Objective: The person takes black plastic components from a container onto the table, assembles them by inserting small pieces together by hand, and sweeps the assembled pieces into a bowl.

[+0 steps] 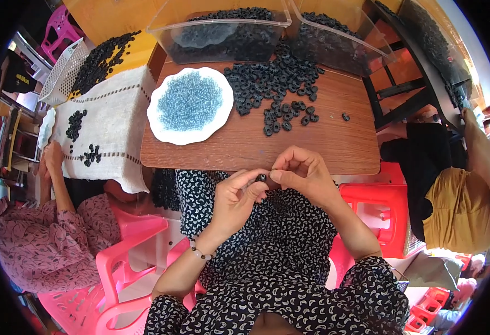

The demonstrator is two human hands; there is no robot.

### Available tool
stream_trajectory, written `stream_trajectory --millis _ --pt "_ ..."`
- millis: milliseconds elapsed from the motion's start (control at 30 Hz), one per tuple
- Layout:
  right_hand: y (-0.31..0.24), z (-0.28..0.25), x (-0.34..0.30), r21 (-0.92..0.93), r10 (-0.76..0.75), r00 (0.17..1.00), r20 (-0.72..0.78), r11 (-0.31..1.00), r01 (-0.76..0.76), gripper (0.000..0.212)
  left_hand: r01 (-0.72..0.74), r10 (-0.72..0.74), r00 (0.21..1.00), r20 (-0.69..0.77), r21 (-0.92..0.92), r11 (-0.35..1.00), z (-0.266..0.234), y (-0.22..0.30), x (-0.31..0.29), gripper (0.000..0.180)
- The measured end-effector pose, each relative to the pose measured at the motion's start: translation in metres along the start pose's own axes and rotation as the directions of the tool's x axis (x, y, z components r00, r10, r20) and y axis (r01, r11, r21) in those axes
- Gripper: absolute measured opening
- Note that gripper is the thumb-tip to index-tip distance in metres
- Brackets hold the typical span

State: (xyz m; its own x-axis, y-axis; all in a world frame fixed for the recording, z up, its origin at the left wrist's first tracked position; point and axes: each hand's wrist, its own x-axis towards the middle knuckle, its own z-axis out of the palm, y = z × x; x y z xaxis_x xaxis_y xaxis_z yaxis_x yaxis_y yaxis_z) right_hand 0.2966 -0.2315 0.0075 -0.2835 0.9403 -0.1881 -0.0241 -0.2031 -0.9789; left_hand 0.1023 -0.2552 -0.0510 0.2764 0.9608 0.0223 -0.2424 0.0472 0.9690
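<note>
Just beyond the near edge of the brown wooden table [228, 149], my two hands meet above my lap. My left hand [235, 196] is closed, pinching a small round black piece [262, 177] with a hole between thumb and fingers. Close beside it, my right hand [307, 178] has thumb and forefinger pressed together; what they hold, if anything, is too small to make out. A white scalloped plate [153, 116] of tiny blue-grey beads [192, 100] stands at the table's left. Many similar black pieces [278, 78] lie heaped at the far middle, thinning toward me.
Two clear plastic bins [220, 47] [340, 50] of black pieces line the far edge. At left, a person [49, 240] sits by a cloth-covered table [105, 111] with black pieces. Another person [462, 206] is at right, near a red stool [374, 209] and a black frame [404, 84].
</note>
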Motion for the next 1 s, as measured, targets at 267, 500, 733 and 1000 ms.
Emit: stream_trajectory --millis 267,500,733,1000 --pt "0.0014 0.0028 -0.0004 0.051 -0.016 1.000 -0.009 0.999 0.017 0.013 -0.092 0.093 0.996 -0.005 0.115 0.989 -0.0008 0.0024 0.0013 0.029" --pt "0.0062 0.0010 -0.0025 0.014 -0.104 0.995 0.006 0.994 0.104 0.015 -0.073 0.077 0.997 -0.020 0.124 0.990 -0.0005 0.0021 0.0014 0.028" --pt "0.0004 0.0026 -0.0055 -0.041 -0.037 0.999 0.005 0.998 0.037 0.017 -0.123 0.135 0.990 -0.033 0.241 0.963 -0.0014 0.0037 0.0011 0.027" --pt "0.0015 0.0012 -0.0057 -0.150 -0.020 1.000 -0.013 0.989 0.018 0.016 -0.274 0.296 0.955 0.030 0.476 0.836 0.0009 0.0096 0.0024 0.025"
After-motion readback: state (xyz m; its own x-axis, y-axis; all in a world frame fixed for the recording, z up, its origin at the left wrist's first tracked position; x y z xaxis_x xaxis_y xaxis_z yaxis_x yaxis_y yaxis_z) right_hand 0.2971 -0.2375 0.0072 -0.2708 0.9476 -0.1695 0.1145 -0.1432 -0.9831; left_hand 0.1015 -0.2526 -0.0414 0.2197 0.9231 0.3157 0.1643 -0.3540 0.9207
